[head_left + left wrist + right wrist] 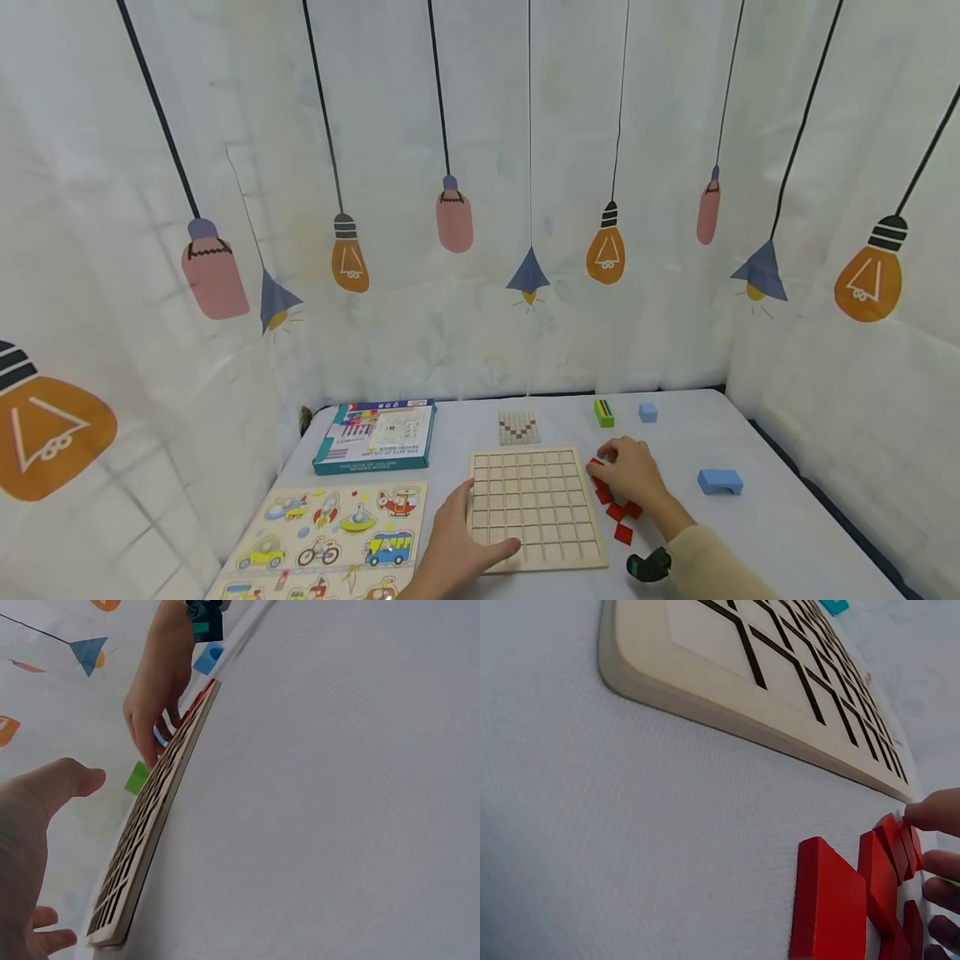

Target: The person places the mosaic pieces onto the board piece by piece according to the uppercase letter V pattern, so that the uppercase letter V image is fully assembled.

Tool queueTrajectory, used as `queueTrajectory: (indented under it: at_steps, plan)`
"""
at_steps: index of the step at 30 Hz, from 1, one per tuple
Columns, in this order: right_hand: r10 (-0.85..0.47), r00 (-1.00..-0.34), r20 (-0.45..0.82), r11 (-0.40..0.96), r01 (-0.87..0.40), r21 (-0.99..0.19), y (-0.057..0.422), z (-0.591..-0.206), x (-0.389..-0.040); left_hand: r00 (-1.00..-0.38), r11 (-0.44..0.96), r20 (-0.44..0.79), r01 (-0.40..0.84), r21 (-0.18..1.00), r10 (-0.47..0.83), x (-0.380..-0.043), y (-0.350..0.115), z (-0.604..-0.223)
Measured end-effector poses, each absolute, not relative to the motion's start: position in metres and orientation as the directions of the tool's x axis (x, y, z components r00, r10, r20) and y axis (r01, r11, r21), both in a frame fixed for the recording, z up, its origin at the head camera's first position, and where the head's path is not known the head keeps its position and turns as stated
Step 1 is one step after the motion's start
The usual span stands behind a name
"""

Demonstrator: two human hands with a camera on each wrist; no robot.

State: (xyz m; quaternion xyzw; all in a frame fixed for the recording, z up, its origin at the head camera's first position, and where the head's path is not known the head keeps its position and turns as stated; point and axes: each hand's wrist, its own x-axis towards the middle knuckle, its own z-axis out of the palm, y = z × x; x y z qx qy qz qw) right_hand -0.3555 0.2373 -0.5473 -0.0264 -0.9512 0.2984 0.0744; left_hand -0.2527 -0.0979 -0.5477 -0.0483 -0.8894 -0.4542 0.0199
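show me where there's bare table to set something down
Widest: the patch of white table bordered by the blue arch block, the sleeve and the table's right edge. Smaller: between teal box and pattern card; between blue cube and arch block. Crowded: right of the grid board, with red tiles and the right grip.

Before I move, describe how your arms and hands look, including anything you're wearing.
Both hands are bare, with no gloves: left hand and right hand. The right arm wears a pale cream sleeve. At that wrist is a small dark device with a green patch. No left sleeve is in view.
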Motion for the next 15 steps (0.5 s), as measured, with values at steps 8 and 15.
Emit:
queueTrajectory:
  at_steps: [8, 15]
  plan:
    - [0.132, -0.981, 0.141, 0.822, 0.029, -0.569, 0.234, -0.553, -0.356, -0.994, 0.637, 0.041, 0.097, 0.764, 0.101, -0.248, -0.104, -0.564]
    - [0.135, -0.979, 0.150, 0.825, 0.027, -0.565, 0.233, -0.556, -0.360, -0.992, 0.657, 0.045, 0.112, 0.745, 0.117, -0.250, -0.108, -0.569]
